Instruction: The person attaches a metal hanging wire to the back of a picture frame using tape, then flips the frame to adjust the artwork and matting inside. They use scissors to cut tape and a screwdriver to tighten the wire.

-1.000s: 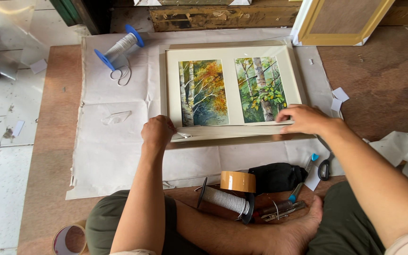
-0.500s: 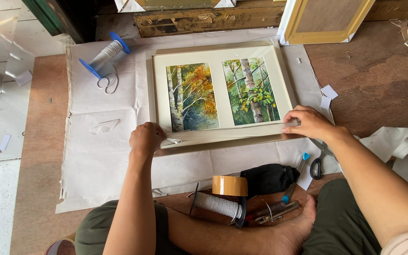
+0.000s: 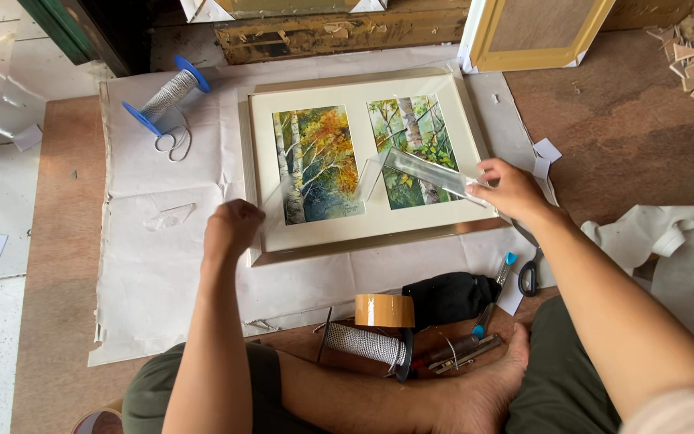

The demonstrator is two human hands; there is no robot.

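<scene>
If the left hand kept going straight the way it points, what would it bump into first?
Probably the framed picture. The left hand points up and right, at the frame's near left corner, and nothing shows between. How high it is above the frame is unclear.

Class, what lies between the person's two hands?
In the head view, a clear film stretches from left hand to right hand, above the framed paintings.

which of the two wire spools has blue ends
The far spool, lying on the white paper left of the picture frame. The near spool by the tape roll has dark ends.
</scene>
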